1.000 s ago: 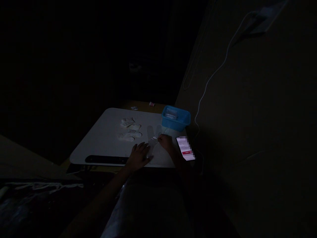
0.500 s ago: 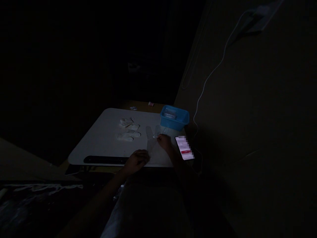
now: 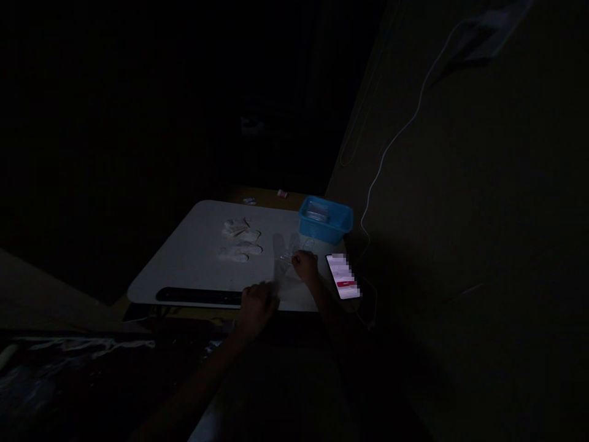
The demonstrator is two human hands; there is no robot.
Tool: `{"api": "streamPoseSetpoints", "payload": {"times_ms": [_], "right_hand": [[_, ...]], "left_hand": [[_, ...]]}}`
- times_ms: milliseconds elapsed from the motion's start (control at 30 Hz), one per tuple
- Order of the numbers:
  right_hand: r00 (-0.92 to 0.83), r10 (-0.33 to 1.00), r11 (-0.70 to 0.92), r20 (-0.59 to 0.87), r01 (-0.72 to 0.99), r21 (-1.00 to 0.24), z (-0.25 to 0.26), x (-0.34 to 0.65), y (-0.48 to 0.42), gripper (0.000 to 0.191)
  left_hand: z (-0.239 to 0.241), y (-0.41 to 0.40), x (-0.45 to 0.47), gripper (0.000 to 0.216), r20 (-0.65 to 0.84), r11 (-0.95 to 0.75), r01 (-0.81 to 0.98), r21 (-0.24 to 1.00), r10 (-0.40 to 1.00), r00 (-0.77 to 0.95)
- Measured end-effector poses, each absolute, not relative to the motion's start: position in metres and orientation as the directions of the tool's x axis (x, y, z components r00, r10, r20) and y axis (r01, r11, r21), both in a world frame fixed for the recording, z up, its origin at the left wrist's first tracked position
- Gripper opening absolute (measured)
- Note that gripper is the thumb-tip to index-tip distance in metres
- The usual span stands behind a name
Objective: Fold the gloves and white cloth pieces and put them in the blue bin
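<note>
The scene is very dark. My right hand (image 3: pixel 305 266) is closed in a pinch above the right part of the white table (image 3: pixel 175 252). At its fingertips glints a thin piece of clear plastic (image 3: pixel 285 256), whose full outline is lost in the dimness. My left hand (image 3: pixel 258 302) rests at the table's near edge with its fingers curled; what they hold, if anything, does not show. Left of the right hand lie two crumpled white cloth pieces, a farther one (image 3: pixel 240 229) and a nearer one (image 3: pixel 240 251), resembling gloves or socks.
A blue basket (image 3: pixel 326 230) holding a clear packet (image 3: pixel 317 212) stands at the table's far right corner. A lit phone (image 3: pixel 343 277) lies by the right edge. A white cable (image 3: pixel 383 156) hangs along the wall. A dark strip (image 3: pixel 197 296) runs along the near edge.
My left hand has turned more upright at the near edge, its knuckles a little higher. The clear plastic glint has shifted slightly to the left of my right fingertips.
</note>
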State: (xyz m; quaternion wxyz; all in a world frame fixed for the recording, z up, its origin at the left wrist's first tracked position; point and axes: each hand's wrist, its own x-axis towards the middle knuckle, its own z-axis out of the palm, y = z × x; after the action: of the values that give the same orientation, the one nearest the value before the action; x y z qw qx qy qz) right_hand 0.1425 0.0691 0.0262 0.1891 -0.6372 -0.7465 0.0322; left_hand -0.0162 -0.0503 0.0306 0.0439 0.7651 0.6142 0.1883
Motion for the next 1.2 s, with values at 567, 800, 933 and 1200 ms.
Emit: {"api": "streamPoseSetpoints", "payload": {"times_ms": [567,800,933,1200], "right_hand": [[-0.117,0.957,0.200,0.267,0.930,-0.307,0.028,0.143,0.066,0.015],[-0.130,0.951,0.214,0.280,0.932,-0.294,0.026,0.143,0.067,0.016],[-0.128,0.950,0.213,0.284,0.933,-0.290,0.025,0.143,0.068,0.016],[-0.125,0.958,0.197,0.259,0.941,-0.277,0.028,0.143,0.067,0.017]], "left_hand": [[0.033,-0.046,-0.009,0.006,0.217,-0.122,0.838,0.532,0.976,0.004],[0.031,-0.061,-0.011,0.006,0.201,-0.115,0.835,0.538,0.980,0.005],[0.023,-0.067,-0.017,0.008,0.268,-0.227,0.827,0.514,0.959,0.096],[0.034,-0.037,-0.047,0.025,0.367,-0.407,0.813,0.417,0.894,0.259]]}}
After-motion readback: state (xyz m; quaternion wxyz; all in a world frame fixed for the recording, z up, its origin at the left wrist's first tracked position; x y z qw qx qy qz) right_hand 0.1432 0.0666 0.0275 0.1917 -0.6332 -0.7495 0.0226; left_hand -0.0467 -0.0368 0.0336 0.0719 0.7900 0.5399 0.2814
